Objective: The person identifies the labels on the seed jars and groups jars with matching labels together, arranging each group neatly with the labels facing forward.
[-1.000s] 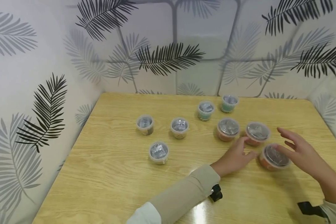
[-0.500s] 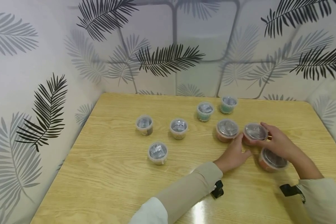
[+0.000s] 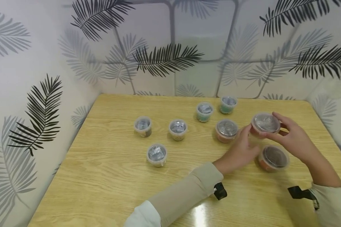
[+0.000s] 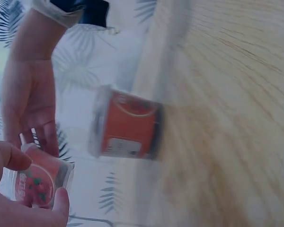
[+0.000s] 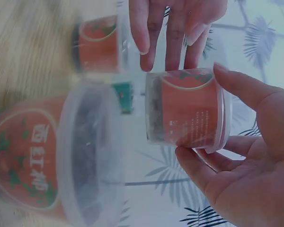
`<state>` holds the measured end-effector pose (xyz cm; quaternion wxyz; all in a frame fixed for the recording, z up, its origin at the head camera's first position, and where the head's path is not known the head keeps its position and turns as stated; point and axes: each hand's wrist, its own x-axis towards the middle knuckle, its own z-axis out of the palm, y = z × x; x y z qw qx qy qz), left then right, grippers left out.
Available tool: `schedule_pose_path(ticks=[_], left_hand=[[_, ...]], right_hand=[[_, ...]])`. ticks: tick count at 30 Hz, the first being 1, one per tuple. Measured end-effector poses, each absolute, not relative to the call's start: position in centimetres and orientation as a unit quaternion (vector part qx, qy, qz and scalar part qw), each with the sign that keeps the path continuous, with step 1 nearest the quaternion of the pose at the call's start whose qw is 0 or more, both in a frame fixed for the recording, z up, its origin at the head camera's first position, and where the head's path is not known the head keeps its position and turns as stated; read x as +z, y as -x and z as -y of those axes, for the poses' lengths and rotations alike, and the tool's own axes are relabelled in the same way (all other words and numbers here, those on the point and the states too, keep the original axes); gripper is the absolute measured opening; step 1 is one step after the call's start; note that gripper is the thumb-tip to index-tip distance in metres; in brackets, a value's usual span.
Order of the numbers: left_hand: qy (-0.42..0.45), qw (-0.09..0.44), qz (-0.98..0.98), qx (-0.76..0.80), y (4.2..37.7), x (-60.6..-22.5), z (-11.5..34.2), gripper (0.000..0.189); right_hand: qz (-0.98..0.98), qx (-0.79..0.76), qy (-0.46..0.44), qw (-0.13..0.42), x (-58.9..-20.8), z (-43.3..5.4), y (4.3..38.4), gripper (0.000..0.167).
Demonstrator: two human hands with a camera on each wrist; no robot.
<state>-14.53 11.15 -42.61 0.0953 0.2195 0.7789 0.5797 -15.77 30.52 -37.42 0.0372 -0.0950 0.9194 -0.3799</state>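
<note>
A round clear tub with a red label and clear lid [image 3: 265, 122] is raised off the table, tilted slightly. My right hand [image 3: 296, 138] grips its side with thumb and fingers, as the right wrist view [image 5: 189, 109] also shows. Close at its left is my left hand [image 3: 239, 154], fingers mostly straight, fingertips at or very near the tub; firm contact cannot be told. A larger red-labelled tub [image 3: 273, 157] stands on the table below my right hand. Another red-labelled tub [image 3: 226, 128] stands just beyond my left hand.
Two green tubs [image 3: 204, 112] stand at the back. Several small pale tubs [image 3: 178, 129] with silvery contents under the lids stand left of centre. The wooden table [image 3: 108, 183] meets leaf-patterned walls [image 3: 156, 31] at the back and left.
My right hand came in from the right, took hold of the middle red-labelled tub and lifted it up and slightly right. My left hand stayed beside it, shifting little.
</note>
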Motion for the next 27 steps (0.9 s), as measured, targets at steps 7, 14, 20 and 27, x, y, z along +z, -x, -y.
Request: schedule_pose_path(ticks=[7,14,20,27], left_hand=[[-0.278,0.046,-0.758,0.588,14.4,-41.0,-7.2,0.063],[-0.298,0.061,-0.734,0.607,13.9,-39.9,-3.9,0.064],[-0.328,0.082,-0.672,0.659,12.5,-37.4,-1.7,0.049],[-0.318,0.126,-0.629,0.698,12.8,-37.7,-0.2,0.048]], right_hand=[[-0.889,-0.446,0.08,0.062,-36.1,-28.6,13.7,0.072],[-0.853,-0.502,0.115,0.088,-35.2,-26.3,11.9,0.067],[-0.814,-0.552,0.15,0.103,-34.5,-24.3,11.1,0.064],[-0.788,-0.578,0.169,0.125,-34.1,-22.9,10.6,0.067]])
